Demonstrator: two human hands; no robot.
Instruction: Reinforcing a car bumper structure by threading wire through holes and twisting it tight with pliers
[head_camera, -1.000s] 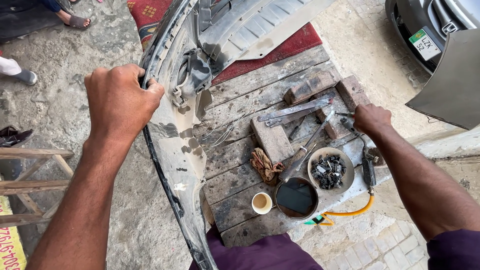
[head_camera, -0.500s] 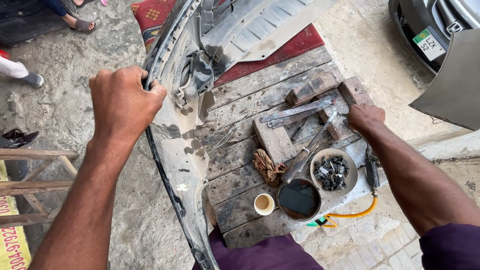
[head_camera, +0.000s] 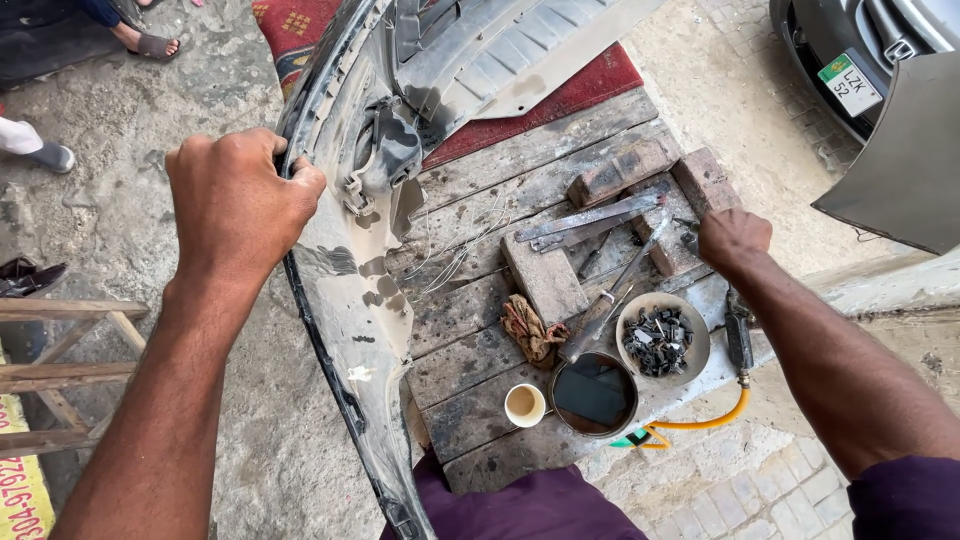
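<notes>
**Bumper in my left hand, right hand among the tools**

Looking down from my head: a yellow sign (head_camera: 22, 500) with red print sits at the bottom-left corner on the ground, and a white-and-green plate (head_camera: 850, 83) marks the grey car (head_camera: 880, 40) at top right. The bench (head_camera: 480, 330) is rough, weathered planks on a concrete and brick-paved floor, with a red rug (head_camera: 585, 85) under its far end. On it lie a small cup (head_camera: 524, 404), a dark round tin (head_camera: 594, 393), a bowl of clips (head_camera: 662, 337), bricks and metal bars. My left hand (head_camera: 235, 200) is clenched, its fingers grasping the edge of the grey car bumper (head_camera: 345, 290), which stands along the bench's left side. My right hand (head_camera: 733, 238) rests knuckles-up by a brick (head_camera: 703, 180); I cannot tell what its fingers hold.
</notes>
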